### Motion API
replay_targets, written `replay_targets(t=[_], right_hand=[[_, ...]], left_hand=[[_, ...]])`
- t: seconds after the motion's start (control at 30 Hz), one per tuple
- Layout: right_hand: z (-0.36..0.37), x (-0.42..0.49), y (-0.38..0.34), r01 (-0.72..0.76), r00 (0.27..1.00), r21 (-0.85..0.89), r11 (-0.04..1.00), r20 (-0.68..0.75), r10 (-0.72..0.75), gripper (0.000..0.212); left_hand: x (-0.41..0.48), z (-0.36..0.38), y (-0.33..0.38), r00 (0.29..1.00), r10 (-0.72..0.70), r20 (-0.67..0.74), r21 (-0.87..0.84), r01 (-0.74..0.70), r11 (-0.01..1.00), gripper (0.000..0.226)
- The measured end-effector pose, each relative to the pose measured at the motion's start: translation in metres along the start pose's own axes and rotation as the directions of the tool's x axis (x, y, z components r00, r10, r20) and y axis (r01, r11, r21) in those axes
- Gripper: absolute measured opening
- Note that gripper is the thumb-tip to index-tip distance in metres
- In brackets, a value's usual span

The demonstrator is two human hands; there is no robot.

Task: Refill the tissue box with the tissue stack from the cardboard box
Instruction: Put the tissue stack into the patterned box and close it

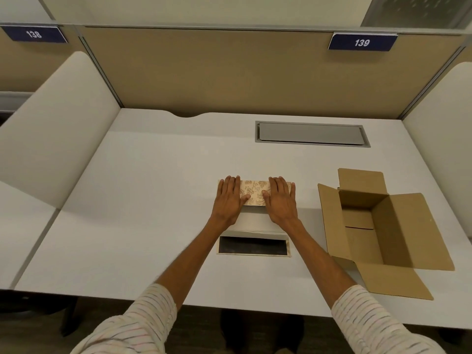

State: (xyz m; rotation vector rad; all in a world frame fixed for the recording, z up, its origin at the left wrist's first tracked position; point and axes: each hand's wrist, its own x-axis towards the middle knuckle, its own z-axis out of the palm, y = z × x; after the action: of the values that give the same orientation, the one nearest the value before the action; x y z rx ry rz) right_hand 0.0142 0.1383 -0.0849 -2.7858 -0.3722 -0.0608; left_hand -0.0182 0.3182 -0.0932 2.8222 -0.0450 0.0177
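Observation:
The tissue box (pixel 254 194), beige with a leaf pattern, lies on the white desk (pixel 153 200) in the middle. My left hand (pixel 228 200) rests flat on its left end and my right hand (pixel 281 201) flat on its right end, fingers stretched out. Just nearer to me a plain white surface (pixel 255 218) shows between my wrists; I cannot tell whether it is the tissue stack. Below it is a dark rectangular opening (pixel 252 246) with a cream frame. The brown cardboard box (pixel 383 226) stands to the right, flaps spread open, and nothing is visible inside.
A grey cable hatch (pixel 311 134) is set into the desk at the back right. Beige partition walls close off the back and both sides, with number plates 138 (pixel 34 34) and 139 (pixel 362 42). The desk's front edge runs close to my sleeves.

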Motion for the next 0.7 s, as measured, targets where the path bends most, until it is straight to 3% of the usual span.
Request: replay_targets(t=[0.37,0.53,0.7], right_hand=[[-0.003,-0.034,-0.009,-0.023,0.997,-0.012,1.000,-0.074,0.022,0.053],[-0.004,-0.060,-0.016,-0.031,0.990,0.002,1.000,-0.134,0.031,0.053],[-0.006,-0.083,-0.024,-0.038,0.972,-0.003,0.999,-0.233,0.036,0.048]], left_hand=[[-0.034,-0.004,0.012,0.997,0.004,-0.082,-0.056,-0.009,0.998,0.069],[-0.050,-0.006,0.019,0.977,0.031,-0.212,0.040,-0.023,0.999,0.060],[-0.065,-0.013,0.023,0.969,0.106,-0.223,0.101,-0.085,0.991,0.050]])
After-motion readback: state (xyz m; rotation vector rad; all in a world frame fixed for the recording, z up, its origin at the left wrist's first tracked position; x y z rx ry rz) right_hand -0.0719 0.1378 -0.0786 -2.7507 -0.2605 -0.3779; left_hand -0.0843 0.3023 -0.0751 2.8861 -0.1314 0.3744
